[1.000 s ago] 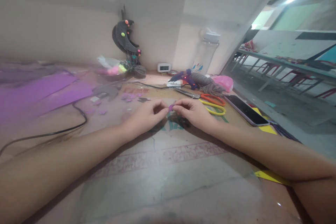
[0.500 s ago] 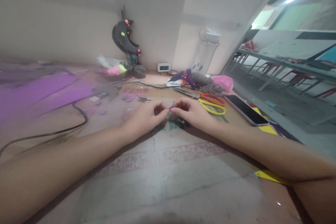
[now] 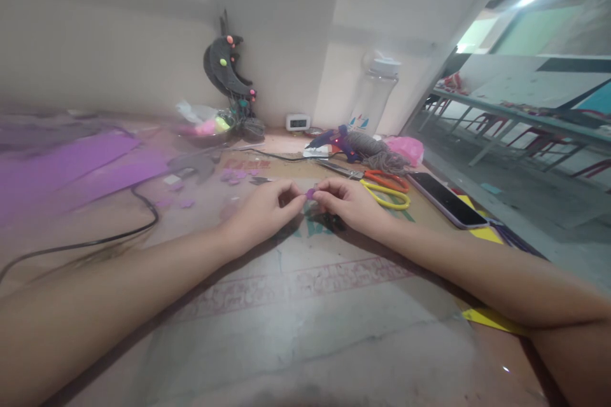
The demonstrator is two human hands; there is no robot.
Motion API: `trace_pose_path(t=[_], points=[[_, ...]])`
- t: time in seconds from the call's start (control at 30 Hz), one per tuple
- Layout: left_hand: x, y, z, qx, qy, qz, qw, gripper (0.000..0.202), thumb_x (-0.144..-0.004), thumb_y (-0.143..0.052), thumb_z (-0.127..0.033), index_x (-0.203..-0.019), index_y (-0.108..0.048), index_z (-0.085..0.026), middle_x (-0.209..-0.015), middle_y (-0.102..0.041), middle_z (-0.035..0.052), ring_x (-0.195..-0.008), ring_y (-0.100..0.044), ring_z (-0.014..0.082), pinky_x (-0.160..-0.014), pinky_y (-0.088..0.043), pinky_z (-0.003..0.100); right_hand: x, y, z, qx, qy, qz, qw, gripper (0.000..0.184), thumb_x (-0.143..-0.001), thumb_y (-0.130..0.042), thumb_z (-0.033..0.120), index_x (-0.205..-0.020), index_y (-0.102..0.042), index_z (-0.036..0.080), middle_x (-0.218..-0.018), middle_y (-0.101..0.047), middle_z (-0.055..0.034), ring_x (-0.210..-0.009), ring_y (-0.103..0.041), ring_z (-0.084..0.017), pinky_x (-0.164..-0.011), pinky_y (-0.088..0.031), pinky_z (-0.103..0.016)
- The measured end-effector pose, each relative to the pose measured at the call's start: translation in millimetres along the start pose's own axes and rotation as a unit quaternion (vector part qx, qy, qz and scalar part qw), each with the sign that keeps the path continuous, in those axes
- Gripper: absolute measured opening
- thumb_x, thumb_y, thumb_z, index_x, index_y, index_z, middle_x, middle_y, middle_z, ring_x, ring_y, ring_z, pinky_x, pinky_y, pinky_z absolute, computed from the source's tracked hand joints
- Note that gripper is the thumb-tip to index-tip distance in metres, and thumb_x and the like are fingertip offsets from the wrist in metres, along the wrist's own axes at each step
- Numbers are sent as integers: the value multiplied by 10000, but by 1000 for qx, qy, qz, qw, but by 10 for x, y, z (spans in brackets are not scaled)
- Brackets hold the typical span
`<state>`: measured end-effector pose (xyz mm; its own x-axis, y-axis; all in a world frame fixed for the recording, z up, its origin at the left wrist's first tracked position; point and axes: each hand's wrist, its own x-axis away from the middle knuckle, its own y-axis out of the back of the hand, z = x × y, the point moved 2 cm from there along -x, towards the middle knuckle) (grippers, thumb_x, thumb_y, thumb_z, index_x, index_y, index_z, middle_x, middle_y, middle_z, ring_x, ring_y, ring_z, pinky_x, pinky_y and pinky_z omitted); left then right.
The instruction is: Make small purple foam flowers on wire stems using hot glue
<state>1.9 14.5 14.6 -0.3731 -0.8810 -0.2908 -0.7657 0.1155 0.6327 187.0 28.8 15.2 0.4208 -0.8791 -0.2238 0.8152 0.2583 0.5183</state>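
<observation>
A small purple piece [image 3: 310, 194], roughly round and too small to make out its material, is pinched between both hands above the table. My left hand [image 3: 279, 203] is closed, with thumb and fingertip at the piece's left edge. From the other side, my right hand [image 3: 344, 202] grips the same piece between thumb and forefinger. Just beyond the right hand lie scissors with yellow and orange handles [image 3: 386, 195]. More small purple pieces [image 3: 233, 175] are scattered past the left hand, near a pointed metal tip [image 3: 261, 180].
Purple sheets [image 3: 95, 162] and a black cord [image 3: 119, 238] lie left. Along the back are a dark crescent ornament [image 3: 224, 70], a small digital clock [image 3: 298, 122], a blue glue gun [image 3: 334, 140], grey yarn [image 3: 372, 146] and a clear bottle [image 3: 375, 95]. A phone [image 3: 449, 200] lies right.
The purple piece has turned so that more of its flat face shows between the fingertips. The left fingertips have shifted slightly left; the arms are almost still.
</observation>
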Motion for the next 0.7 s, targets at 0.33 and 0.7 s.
trace_pose_path(t=[0.33,0.7], points=[[-8,5,21,26,24,-11,999,242,-896,-521,-380,-788,-618,-187,-761,-680,9,-689,-587,160,-634,-419,272,-31,2,-87,1,-1,-14,1000,243,-939,-488,353,-924,-648,171,-648,-609,23,-517,-471,-85,-504,-368,-209],[-28,10,59,37,38,-25,998,272,-898,-530,-419,-784,-618,-189,-774,-673,15,-710,-592,168,-638,-423,285,-12,2,-30,-6,-22,-17,1000,195,-864,-606,359,-818,-623,170,-680,-663,2,-537,-520,-93,-526,-405,-218]])
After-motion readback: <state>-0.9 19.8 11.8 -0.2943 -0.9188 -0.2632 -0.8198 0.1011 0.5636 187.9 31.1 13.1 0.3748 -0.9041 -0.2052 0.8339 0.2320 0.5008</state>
